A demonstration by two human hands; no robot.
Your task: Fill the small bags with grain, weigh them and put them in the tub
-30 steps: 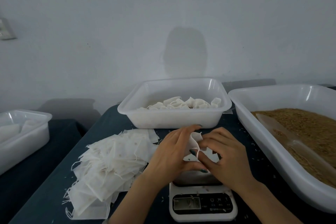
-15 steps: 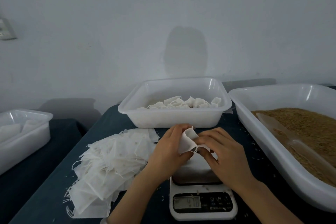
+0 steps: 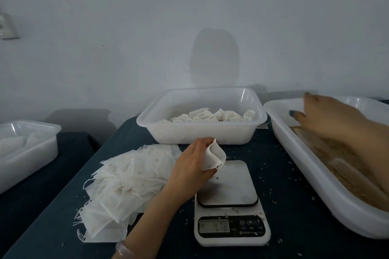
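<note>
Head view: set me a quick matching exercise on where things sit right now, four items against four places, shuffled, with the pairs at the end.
Things
1. open small bag
2. stack of empty bags
3. filled bags
4. grain

Places
A. in the long tray on the right
B. pinched in the left hand over the scale
C. lying on the dark cloth, left of the scale
D. inside the tub behind the scale

Pairs: 1-B, 2-C, 3-D, 4-A
</note>
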